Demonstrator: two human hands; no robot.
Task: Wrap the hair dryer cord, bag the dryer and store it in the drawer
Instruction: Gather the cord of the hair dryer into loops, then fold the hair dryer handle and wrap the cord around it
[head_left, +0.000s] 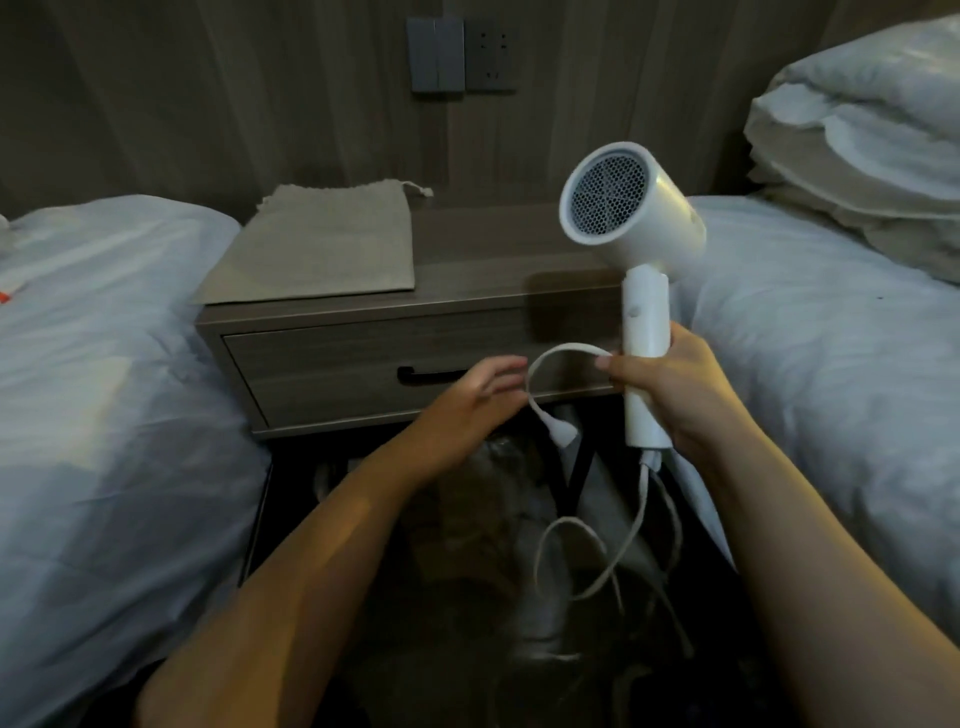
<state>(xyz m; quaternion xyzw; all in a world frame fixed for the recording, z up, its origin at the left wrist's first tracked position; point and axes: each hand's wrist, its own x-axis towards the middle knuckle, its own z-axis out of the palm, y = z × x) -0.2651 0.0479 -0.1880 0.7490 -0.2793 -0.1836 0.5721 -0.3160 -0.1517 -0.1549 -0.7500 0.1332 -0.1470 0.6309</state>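
Hair dryer (631, 202) up at 2 o'clock in the head view, white, held upright in the air, mesh-covered end turned toward the camera. Right hand (670, 384) at 3 o'clock, clamped round the lower half of the dryer's handle, thumb pressing the cord (561, 352) against the handle's side. From that thumb, cord arching over toward 9 o'clock in a small loop and into the left hand (467, 400). Left hand near dead centre, a shade low, fingers blurred but curled onto the cord, pinching it. White plug (563, 431) dangling just under those fingertips, toward 5 o'clock of the hand. More cord leaving the base of the handle, dropping toward 6 o'clock and lying in loose loops over something dark, too dim to make out.

Bag (317, 244) at 11 o'clock: beige drawstring cloth, flat on the left half of the table (493, 260), drawstring end at its far right corner, well apart from both hands. Drawer (322, 374) shut, set in the table's front right behind the hands, its dark pull (421, 375) partly hidden by the left hand.

Left bed (104, 364) at 9 o'clock and right bed (831, 338) at 3 o'clock, both in pale covers, flanking the table. Stacked pillows (857, 130) at 2 o'clock, far corner. Switch plates (435, 54) and socket (491, 54) on the wood-panelled wall at 12 o'clock.
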